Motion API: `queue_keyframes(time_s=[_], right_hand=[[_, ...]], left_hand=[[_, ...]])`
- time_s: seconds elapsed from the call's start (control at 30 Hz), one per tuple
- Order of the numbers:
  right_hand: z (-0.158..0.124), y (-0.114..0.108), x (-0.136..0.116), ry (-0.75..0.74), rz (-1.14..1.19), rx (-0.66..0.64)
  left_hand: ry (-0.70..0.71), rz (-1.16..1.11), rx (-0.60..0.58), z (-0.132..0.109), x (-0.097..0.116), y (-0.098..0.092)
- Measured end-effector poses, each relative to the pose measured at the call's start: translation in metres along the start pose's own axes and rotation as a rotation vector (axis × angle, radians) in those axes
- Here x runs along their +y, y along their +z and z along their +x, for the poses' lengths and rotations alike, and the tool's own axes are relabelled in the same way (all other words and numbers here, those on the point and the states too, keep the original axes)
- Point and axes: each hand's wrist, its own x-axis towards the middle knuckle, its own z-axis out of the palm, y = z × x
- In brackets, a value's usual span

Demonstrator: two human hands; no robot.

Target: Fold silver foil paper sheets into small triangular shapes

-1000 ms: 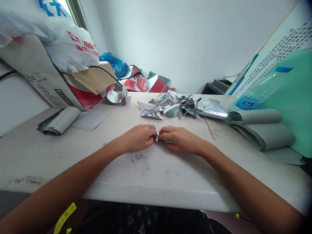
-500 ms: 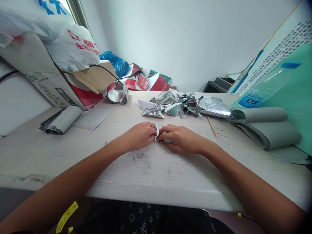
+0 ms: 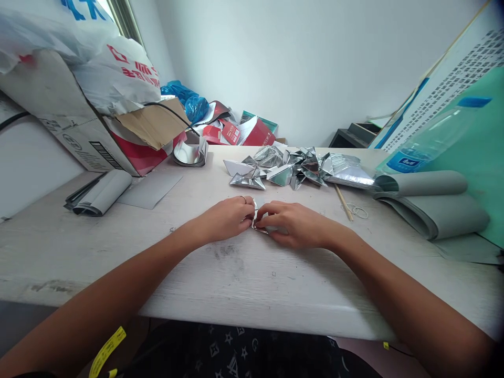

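A small piece of silver foil paper (image 3: pixel 260 229) is between my two hands, low over the white table (image 3: pixel 252 283). My left hand (image 3: pixel 232 216), with a ring on one finger, is closed on its left side. From the right, my right hand (image 3: pixel 289 223) pinches the same piece with curled fingers. Much of the piece is hidden by the fingers. Behind my hands lies a heap of folded silver foil shapes (image 3: pixel 303 167).
Grey sheets (image 3: pixel 444 210) and a plastic bottle (image 3: pixel 425 142) are at the right. A wooden stick (image 3: pixel 344 202) lies beside a rubber band (image 3: pixel 359 211). At the left are rolled sheets (image 3: pixel 104 193), a flat sheet (image 3: pixel 151 189) and a carton (image 3: pixel 79 126); a foil roll (image 3: pixel 189 154) stands behind.
The foil piece and my left hand have shifted very slightly to the right. Both hands keep their hold, and the view has moved a little.
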Motion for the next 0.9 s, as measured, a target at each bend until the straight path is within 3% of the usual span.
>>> queue_keyframes(time_s=[0.43,0.9], right_hand=[[-0.0002,-0.0008,0.001,0.006,0.035,-0.002],[0.0005,-0.0024,-0.0011,0.04,0.063,-0.018]], left_hand=[[0.025,-0.026,0.038,0.0008,0.0042,-0.0015],[0.022,-0.016,0.001,0.0014,0.006,-0.0027]])
